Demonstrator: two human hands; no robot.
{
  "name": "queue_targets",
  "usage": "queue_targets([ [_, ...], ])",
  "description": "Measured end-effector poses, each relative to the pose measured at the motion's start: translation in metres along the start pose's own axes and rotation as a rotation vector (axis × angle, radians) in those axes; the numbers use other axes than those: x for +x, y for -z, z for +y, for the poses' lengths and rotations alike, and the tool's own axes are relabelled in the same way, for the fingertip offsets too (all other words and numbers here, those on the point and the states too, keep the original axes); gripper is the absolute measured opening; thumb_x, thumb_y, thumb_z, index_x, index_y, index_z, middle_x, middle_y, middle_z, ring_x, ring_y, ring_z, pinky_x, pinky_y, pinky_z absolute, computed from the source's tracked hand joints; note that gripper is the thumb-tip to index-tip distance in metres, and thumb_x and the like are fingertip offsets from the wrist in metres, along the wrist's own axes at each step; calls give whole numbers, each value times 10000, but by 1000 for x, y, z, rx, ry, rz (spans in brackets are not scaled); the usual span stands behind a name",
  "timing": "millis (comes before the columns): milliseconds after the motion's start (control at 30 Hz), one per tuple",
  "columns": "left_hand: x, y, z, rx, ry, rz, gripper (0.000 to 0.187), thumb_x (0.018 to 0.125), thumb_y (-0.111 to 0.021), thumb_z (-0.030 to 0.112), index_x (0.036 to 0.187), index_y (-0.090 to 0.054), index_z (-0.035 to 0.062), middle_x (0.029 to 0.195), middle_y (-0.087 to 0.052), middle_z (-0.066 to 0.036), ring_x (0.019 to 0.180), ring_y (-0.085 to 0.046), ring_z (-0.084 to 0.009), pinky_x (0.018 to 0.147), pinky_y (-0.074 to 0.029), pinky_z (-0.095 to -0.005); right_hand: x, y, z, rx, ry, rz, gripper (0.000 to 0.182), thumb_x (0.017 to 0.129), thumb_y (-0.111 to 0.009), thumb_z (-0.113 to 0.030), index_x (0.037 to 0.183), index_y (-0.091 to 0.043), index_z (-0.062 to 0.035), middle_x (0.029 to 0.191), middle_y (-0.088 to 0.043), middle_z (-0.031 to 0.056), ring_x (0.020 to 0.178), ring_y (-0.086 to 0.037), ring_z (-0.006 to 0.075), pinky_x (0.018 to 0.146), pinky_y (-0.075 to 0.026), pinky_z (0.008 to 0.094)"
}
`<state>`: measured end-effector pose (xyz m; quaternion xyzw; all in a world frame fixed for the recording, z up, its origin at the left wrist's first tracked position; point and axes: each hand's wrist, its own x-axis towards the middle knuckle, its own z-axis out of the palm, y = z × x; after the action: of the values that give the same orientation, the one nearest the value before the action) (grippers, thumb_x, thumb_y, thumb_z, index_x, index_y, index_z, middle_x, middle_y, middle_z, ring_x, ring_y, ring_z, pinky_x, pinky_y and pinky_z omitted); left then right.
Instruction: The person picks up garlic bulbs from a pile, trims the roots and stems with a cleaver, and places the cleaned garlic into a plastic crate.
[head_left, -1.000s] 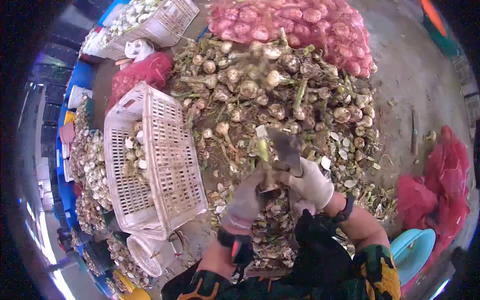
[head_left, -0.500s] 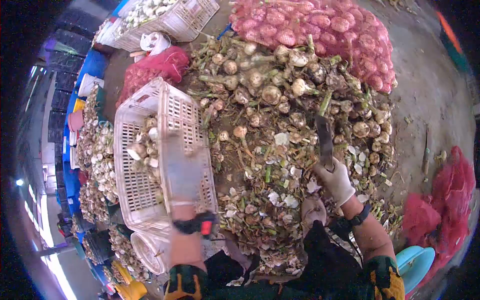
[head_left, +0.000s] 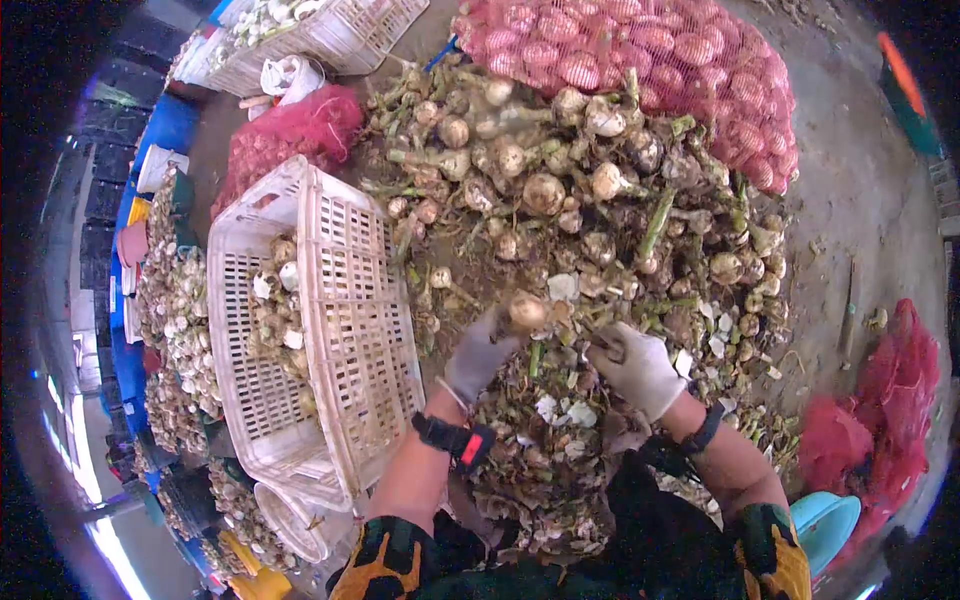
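Note:
My left hand, in a pale glove, has its fingers closed at the left side of a garlic bulb. The bulb is held just above the litter of trimmings. To its right my gloved right hand is closed. A dark bit shows at its fingers, where the knife was gripped a moment earlier; the blade cannot be made out now. Ahead of both hands lies a heap of untrimmed garlic with stalks and dirty roots. Cut stems and white skins cover the floor beneath the hands.
Left stands a white plastic crate holding some trimmed bulbs. A full red mesh sack lies behind the heap, a smaller one behind the crate. Right are an empty red net and a turquoise basin.
My left hand has swung from the crate to the right and now holds a garlic bulb. My right hand has shifted slightly left and turned, so the knife blade no longer shows plainly.

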<state>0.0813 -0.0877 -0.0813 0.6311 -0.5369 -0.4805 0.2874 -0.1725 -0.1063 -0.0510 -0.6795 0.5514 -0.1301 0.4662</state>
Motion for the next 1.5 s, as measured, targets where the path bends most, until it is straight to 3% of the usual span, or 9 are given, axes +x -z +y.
queue_targets([
  [600, -95, -64, 103, -525, 74, 106, 337, 717, -789, 142, 986, -611, 48, 846, -677, -66, 732, -646, -159, 644, -502, -277, -38, -23, 12, -362, 186, -144, 306, 777, -619, -242, 1003, -553, -47, 841, -641, 171, 784, -635, 377, 682, -498, 466],
  [633, -105, -56, 110, 101, -599, -75, 508, 620, -845, 313, 994, -606, 66, 882, -664, -108, 744, -644, -259, 657, -498, -325, -37, -25, 16, -410, 86, -348, 333, 803, -607, -263, 1058, -554, -55, 849, -656, 161, 781, -651, 362, 681, -503, 473],
  [700, -93, -58, 141, 26, -682, -188, 646, 534, -865, 409, 1014, -598, 68, 899, -636, -135, 768, -620, -338, 688, -495, -387, -24, -70, 56, -450, 38, -386, 318, 843, -578, -302, 1047, -590, -58, 880, -679, 178, 796, -670, 347, 707, -524, 463],
  [800, -91, -44, 152, 116, -546, -125, 718, 536, -871, 367, 1112, -584, 48, 961, -614, -141, 850, -603, -361, 762, -484, -414, -23, -8, 7, -170, -13, -247, 327, 869, -578, -336, 977, -620, -30, 880, -680, 184, 826, -649, 378, 724, -522, 436],
  [967, -88, -45, 138, 464, -583, 204, 775, 574, -843, 335, 1211, -544, 11, 1190, -508, -184, 1083, -494, -387, 895, -427, -449, -46, 24, -19, 1159, -69, -184, 191, 864, -647, -149, 1002, -620, -18, 898, -632, -26, 823, -552, 53, 740, -476, 249],
  [1033, -92, -49, 147, 754, -605, 313, 764, 608, -824, 341, 1228, -520, 12, 1213, -480, -197, 1110, -455, -417, 919, -411, -461, -52, 31, -31, 988, 81, -39, 185, 868, -639, -129, 1011, -614, -14, 895, -638, -18, 818, -555, 53, 734, -479, 249],
  [1167, -95, -71, 116, 406, -293, 335, 743, 654, -789, 233, 1271, -442, 7, 1152, -500, -220, 1035, -521, -388, 878, -450, -425, -56, 21, -37, 769, 67, 4, 270, 826, -674, -106, 1065, -599, -7, 892, -672, 48, 766, -601, 108, 704, -503, 276],
  [1300, -82, -71, 91, -945, 185, 120, 683, 675, -755, 153, 1261, -446, -13, 1141, -543, -217, 992, -582, -324, 857, -483, -394, -62, 22, -22, 216, 117, 114, 385, 797, -702, -217, 1121, -590, -40, 865, -679, 148, 782, -658, 261, 722, -517, 339],
  [1500, -89, 43, 107, -1194, -259, 591, 586, 737, -674, 172, 1261, -468, 7, 1208, -537, -183, 1048, -568, -292, 865, -484, -369, -52, -17, 42, 266, -207, 69, 397, 784, -702, -341, 1023, -618, -36, 845, -675, 176, 802, -665, 312, 725, -505, 382],
])
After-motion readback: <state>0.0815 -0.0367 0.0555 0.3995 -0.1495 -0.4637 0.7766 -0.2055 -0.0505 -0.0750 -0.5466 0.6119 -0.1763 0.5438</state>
